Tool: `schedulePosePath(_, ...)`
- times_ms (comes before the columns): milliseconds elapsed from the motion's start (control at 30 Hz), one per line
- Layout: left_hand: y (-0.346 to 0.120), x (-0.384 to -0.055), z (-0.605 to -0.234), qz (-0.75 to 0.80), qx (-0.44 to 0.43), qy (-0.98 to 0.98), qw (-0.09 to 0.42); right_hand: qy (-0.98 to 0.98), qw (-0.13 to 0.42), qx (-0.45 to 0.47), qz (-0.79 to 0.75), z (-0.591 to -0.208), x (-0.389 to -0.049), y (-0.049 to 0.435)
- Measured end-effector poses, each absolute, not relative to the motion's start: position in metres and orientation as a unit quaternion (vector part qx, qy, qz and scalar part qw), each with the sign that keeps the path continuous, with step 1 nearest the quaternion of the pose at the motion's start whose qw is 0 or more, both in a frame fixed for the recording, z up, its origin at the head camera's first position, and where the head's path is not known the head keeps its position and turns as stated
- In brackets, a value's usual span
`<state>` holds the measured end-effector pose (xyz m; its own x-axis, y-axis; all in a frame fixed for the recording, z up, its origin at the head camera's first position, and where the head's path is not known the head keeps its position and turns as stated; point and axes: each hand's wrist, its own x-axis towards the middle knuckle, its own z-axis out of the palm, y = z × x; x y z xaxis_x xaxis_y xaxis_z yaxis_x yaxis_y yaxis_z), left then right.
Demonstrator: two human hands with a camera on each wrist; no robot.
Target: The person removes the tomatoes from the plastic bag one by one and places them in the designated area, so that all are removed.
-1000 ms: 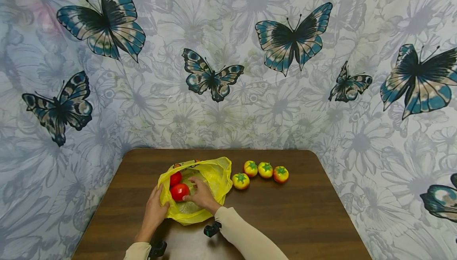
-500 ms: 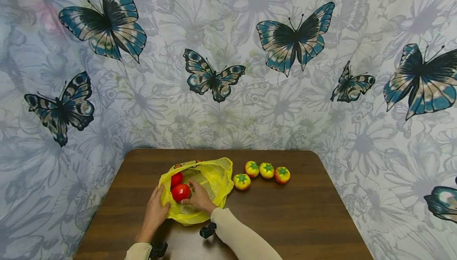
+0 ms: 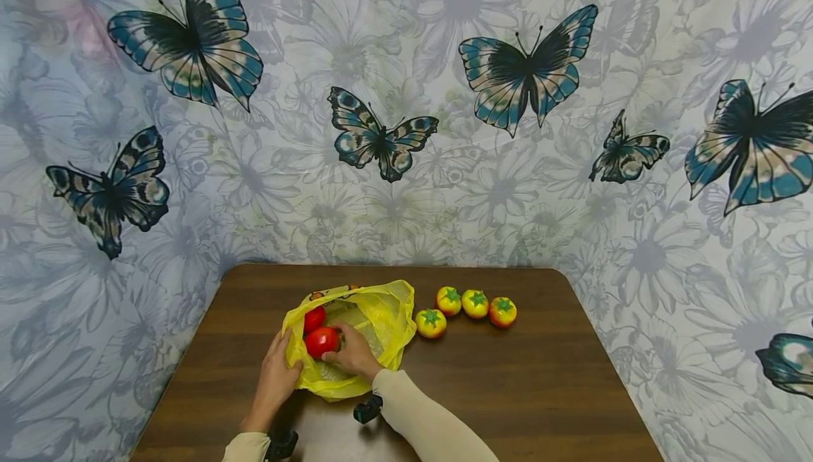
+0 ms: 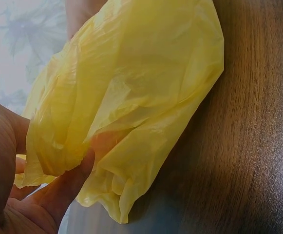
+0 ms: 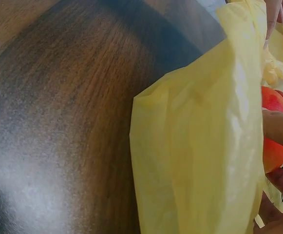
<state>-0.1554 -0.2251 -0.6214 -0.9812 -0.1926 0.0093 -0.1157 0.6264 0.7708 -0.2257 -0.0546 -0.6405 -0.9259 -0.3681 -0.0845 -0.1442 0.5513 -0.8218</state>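
Observation:
A yellow plastic bag (image 3: 390,314) lies on its side with its mouth spread open. My left hand (image 3: 276,374) pinches the left edge of its mouth; in the left wrist view, thumb and fingers (image 4: 63,187) fold the film between them. Inside the bag are two red tomatoes. The nearer tomato (image 3: 322,342) is gripped by my right hand (image 3: 356,353), which reaches in from the right. Behind it sits the other tomato (image 3: 314,319). From the right wrist, the bag's side (image 5: 195,141) covers much of the view, with thumb and fingers around red skin at the right edge.
Several yellow-red tomatoes with green star-shaped tops, the nearest tomato (image 3: 430,323) close beside the bag, stand to its right. All are on a brown wooden table (image 3: 508,391). A patterned butterfly backdrop (image 3: 381,229) hangs behind the table's far edge.
My right hand has shifted slightly left and closed around the nearer red tomato. The left hand keeps its hold on the bag's edge. The view has drifted a little.

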Motion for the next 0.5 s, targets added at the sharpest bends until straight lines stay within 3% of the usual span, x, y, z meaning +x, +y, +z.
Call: schedulePosePath(500, -0.2251, -0.1547, -0.6191, -0.417, 0.081, -0.904, 0.043, 0.869, 0.136, -0.123, -0.460, -0.6374, -0.2230, -0.0523)
